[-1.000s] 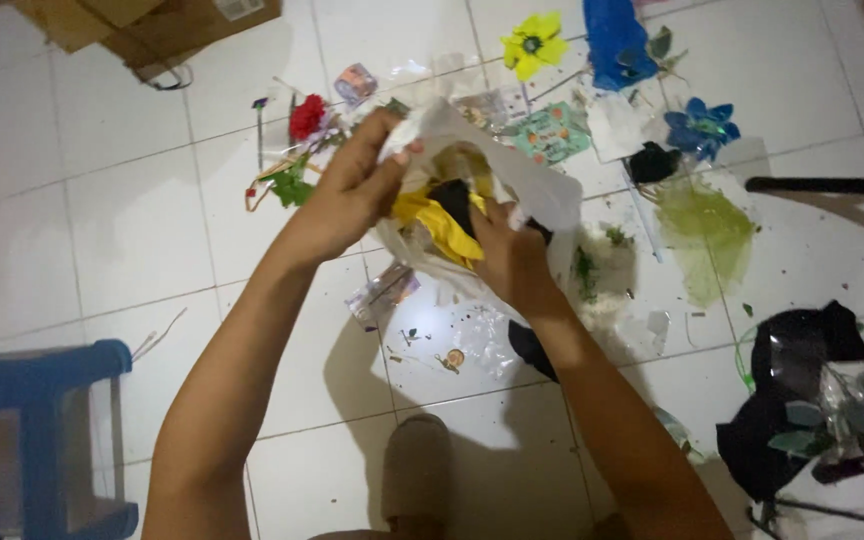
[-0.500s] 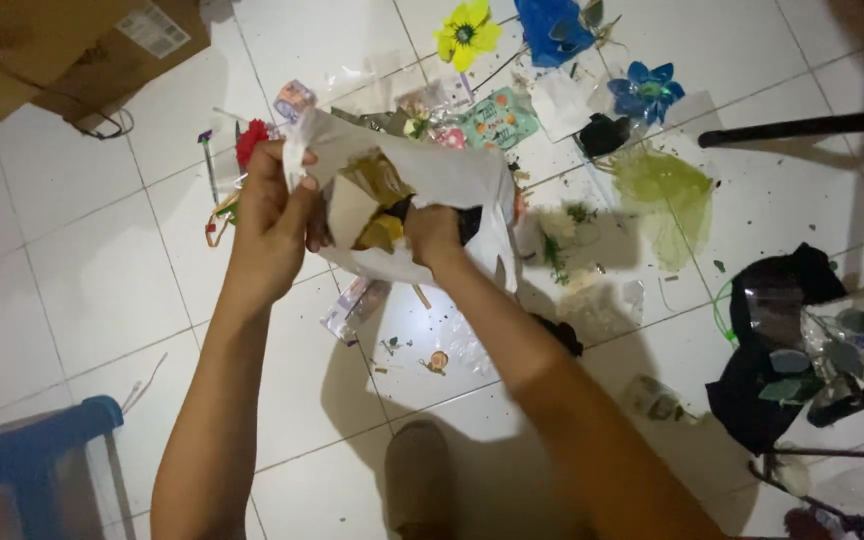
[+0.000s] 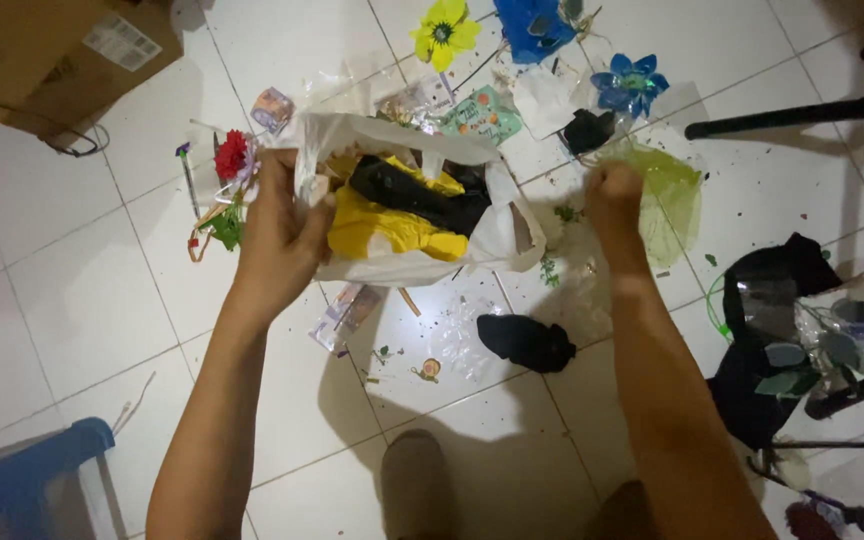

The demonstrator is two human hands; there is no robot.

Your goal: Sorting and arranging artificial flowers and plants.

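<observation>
Since half a second earlier the right hand (image 3: 614, 196) has been drawn out of the white plastic bag (image 3: 422, 200) and carried rightward, where it is now seen closed in a fist above a sheet of green mesh (image 3: 674, 195); whether anything is pinched in it cannot be told. The bag is held up over the white tiled floor (image 3: 72, 300) by the left hand (image 3: 277, 235), whose fingers are clamped on its left rim, so that the mouth is left gaping. Yellow material (image 3: 382, 230) and black material (image 3: 422, 192) are shown bunched inside. The bag is judged light, thin, limp and likely slippery, best gripped by the gathered rim or a handle loop. A black scrap (image 3: 527, 342) lies on the tiles below, a red flower (image 3: 230, 155) just beside the left hand. The bag's depth is hidden by its contents, and the dim edges are hard to read
</observation>
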